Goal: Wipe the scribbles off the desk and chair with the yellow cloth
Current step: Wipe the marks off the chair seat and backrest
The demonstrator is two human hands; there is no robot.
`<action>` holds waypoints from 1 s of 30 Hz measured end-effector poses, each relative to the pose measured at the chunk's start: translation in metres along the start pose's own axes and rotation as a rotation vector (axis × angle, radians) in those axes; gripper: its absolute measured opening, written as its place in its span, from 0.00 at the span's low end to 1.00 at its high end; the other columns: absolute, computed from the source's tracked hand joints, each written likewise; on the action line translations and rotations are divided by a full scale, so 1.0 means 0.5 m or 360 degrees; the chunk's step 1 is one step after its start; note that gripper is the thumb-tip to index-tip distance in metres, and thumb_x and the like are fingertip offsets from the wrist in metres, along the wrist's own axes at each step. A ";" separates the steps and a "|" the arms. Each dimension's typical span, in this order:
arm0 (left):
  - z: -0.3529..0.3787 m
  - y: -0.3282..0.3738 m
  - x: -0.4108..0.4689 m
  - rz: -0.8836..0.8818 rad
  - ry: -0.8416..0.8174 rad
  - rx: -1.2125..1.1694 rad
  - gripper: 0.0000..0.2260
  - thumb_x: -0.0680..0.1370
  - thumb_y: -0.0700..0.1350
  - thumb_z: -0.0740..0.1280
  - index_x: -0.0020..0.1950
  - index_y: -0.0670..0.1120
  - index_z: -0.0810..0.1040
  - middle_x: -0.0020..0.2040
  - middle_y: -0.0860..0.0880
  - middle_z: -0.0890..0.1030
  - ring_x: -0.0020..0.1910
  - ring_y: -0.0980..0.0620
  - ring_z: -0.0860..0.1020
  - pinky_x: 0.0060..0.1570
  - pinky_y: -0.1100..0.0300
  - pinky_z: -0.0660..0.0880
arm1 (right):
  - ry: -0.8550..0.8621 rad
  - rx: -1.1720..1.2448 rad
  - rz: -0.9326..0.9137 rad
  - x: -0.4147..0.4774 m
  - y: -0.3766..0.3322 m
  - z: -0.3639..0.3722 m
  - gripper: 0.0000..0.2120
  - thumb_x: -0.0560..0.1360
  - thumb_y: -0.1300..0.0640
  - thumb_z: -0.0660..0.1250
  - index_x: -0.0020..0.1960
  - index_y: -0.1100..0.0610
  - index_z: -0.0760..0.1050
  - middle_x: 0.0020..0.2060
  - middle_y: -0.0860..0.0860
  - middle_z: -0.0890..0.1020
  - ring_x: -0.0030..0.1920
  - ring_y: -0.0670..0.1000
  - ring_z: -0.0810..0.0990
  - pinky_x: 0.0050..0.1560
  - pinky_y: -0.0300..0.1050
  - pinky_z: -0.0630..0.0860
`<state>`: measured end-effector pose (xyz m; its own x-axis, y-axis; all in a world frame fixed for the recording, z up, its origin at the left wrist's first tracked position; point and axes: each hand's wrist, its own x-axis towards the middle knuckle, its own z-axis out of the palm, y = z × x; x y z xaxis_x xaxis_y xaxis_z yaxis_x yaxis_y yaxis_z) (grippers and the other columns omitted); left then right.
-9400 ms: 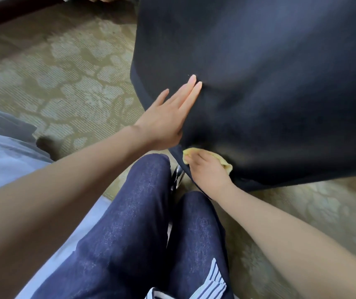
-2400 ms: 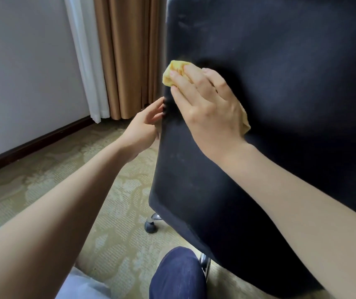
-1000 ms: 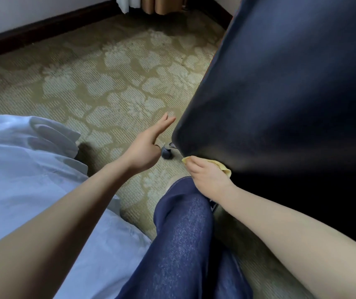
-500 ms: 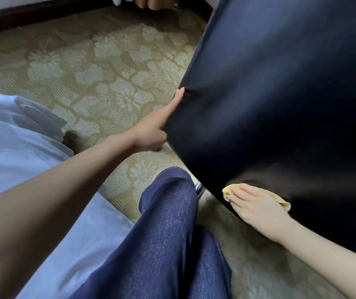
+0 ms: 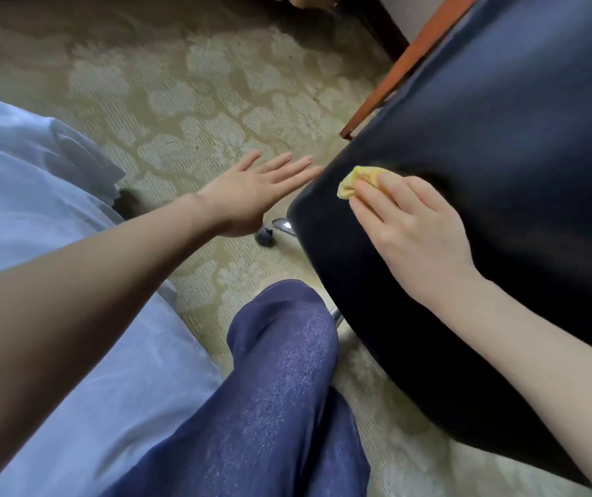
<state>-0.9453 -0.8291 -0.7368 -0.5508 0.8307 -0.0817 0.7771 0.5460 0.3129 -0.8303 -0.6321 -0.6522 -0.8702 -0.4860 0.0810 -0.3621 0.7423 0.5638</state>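
Observation:
The dark navy chair back [image 5: 502, 145] fills the right side of the head view. My right hand [image 5: 409, 227] lies flat against its lower left part and presses the crumpled yellow cloth [image 5: 359, 181] under the fingertips. My left hand [image 5: 251, 195] is spread open just left of the chair's edge, fingertips close to it but apart from it, holding nothing. No scribbles show on the visible chair surface. The desk top is out of view.
A reddish wooden leg [image 5: 395, 77] slants behind the chair at the upper right. A chair caster [image 5: 264, 236] sits on the patterned carpet [image 5: 197, 84]. White bedding [image 5: 18, 191] lies at the left, and my knee in blue jeans [image 5: 280, 338] is just below the chair.
My right hand slid the cloth up from the chair back's bottom edge toward its left edge. My left hand came off the chair's side and now hovers open beside it.

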 end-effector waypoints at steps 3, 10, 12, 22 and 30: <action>0.044 -0.028 -0.026 -0.0182 -0.0045 -0.0044 0.43 0.72 0.29 0.55 0.74 0.55 0.31 0.77 0.55 0.35 0.77 0.51 0.39 0.73 0.50 0.38 | -0.0159 -0.0174 -0.0094 0.072 -0.015 0.055 0.18 0.78 0.63 0.51 0.58 0.66 0.77 0.55 0.57 0.80 0.59 0.57 0.78 0.63 0.48 0.64; 0.105 -0.045 -0.067 -0.0255 -0.0146 -0.0052 0.40 0.76 0.33 0.56 0.75 0.54 0.30 0.74 0.55 0.31 0.76 0.50 0.37 0.73 0.47 0.38 | -0.0535 -0.0380 -0.0436 0.141 -0.105 0.185 0.19 0.78 0.53 0.55 0.62 0.57 0.78 0.62 0.52 0.78 0.67 0.52 0.72 0.70 0.46 0.63; 0.110 -0.037 -0.068 -0.0274 -0.0179 -0.0063 0.39 0.76 0.33 0.55 0.76 0.52 0.32 0.76 0.54 0.33 0.76 0.49 0.37 0.73 0.47 0.39 | -0.0585 -0.0409 -0.0523 0.132 -0.127 0.227 0.23 0.81 0.51 0.54 0.72 0.62 0.63 0.72 0.58 0.65 0.75 0.57 0.58 0.74 0.51 0.50; 0.081 0.038 -0.041 -0.0109 -0.0006 -0.0117 0.40 0.73 0.33 0.56 0.77 0.49 0.36 0.71 0.54 0.28 0.76 0.48 0.37 0.73 0.49 0.39 | -0.0809 -0.0385 -0.1056 -0.058 -0.192 0.270 0.24 0.82 0.57 0.52 0.74 0.68 0.55 0.74 0.65 0.55 0.75 0.65 0.50 0.70 0.61 0.35; 0.037 0.134 -0.022 0.0154 0.0399 -0.0216 0.36 0.63 0.32 0.48 0.72 0.43 0.64 0.78 0.44 0.45 0.77 0.45 0.47 0.72 0.47 0.49 | -0.1295 -0.0021 -0.0465 -0.377 -0.218 0.303 0.54 0.68 0.40 0.62 0.73 0.58 0.26 0.57 0.28 0.75 0.66 0.31 0.65 0.69 0.39 0.29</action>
<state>-0.8813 -0.7996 -0.7325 -0.5475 0.8160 0.1857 0.7910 0.4321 0.4332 -0.6777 -0.5515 -0.8535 -0.7135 -0.1713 -0.6794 -0.6089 0.6314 0.4802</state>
